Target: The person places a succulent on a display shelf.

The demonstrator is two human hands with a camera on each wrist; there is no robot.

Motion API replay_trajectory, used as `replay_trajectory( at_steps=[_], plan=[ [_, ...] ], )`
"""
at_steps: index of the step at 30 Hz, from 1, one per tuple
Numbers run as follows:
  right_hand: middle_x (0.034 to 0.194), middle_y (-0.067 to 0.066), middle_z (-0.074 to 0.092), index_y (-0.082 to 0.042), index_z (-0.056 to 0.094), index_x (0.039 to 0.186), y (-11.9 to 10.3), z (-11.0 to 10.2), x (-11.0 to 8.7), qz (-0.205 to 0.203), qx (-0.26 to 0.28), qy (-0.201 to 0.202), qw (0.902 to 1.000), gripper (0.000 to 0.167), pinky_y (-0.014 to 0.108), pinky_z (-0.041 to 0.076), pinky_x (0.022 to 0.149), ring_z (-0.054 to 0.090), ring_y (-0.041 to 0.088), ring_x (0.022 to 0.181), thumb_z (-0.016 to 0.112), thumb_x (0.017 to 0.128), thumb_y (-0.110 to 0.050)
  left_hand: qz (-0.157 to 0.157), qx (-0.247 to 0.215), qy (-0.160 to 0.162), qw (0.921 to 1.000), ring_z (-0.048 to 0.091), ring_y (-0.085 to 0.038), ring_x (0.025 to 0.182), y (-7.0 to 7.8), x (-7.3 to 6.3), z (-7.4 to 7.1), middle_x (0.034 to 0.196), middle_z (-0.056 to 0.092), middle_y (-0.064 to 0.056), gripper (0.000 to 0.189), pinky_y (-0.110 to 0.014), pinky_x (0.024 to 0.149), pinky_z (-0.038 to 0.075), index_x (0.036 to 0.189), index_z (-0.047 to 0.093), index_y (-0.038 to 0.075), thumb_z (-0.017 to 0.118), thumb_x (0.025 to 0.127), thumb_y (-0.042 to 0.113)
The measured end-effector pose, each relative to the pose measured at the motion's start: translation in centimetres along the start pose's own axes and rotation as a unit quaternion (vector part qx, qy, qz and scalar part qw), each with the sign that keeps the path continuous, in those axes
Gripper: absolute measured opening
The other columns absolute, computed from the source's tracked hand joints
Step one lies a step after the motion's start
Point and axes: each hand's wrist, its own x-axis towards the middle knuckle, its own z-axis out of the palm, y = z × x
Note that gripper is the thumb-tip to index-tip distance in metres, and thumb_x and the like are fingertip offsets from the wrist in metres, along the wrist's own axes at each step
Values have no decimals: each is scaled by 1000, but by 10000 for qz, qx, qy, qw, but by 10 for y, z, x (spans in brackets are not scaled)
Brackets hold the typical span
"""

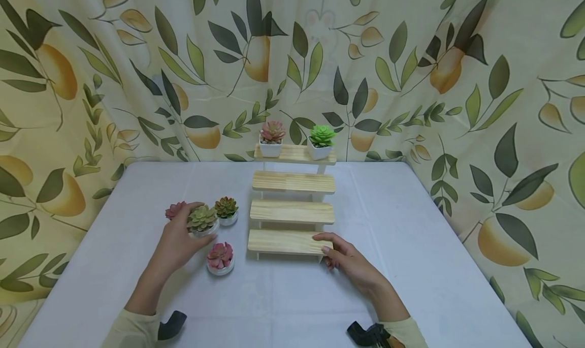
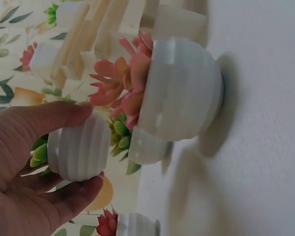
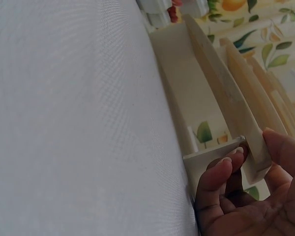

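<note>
My left hand (image 1: 180,242) grips a pale green potted succulent (image 1: 202,218) by its ribbed white pot (image 2: 81,150), thumb on one side and fingers on the other. In the left wrist view the pot is off the cloth. Close around it are a pink potted succulent (image 1: 220,256), a green-and-red one (image 1: 226,208) and a dark pink one (image 1: 174,210), partly hidden behind the hand. My right hand (image 1: 351,264) pinches the right end of the lowest board (image 3: 231,98) of a stepped wooden stand (image 1: 292,212), thumb and fingers on opposite faces.
On the stand's top board sit a reddish succulent (image 1: 272,137) and a bright green one (image 1: 322,140), both in white square pots. Below it, the three lower boards carry no pots. A white cloth covers the table (image 1: 388,216), and a leaf-and-fruit curtain (image 1: 292,84) hangs behind.
</note>
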Motion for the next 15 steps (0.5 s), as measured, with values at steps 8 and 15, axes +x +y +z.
replay_trajectory(
  at_steps=[8, 15],
  plan=[
    [102, 12, 47, -13, 55, 146, 0, 0, 0, -32, -2, -3, 10000, 39, 29, 46, 70, 50, 25, 85, 55, 109, -28, 8, -64, -76, 10000, 46, -45, 136, 15, 2, 3, 146, 52, -25, 82, -63, 110, 38, 149, 44, 1, 90, 82, 13],
    [102, 12, 48, -14, 55, 146, 0, 0, 0, -20, -45, 22, 10000, 39, 29, 46, 70, 51, 25, 86, 55, 109, -28, 39, 34, -122, 9999, 46, -44, 138, 27, 4, 4, 148, 51, -23, 83, -63, 109, 40, 151, 44, 5, 90, 82, 15]
  ],
)
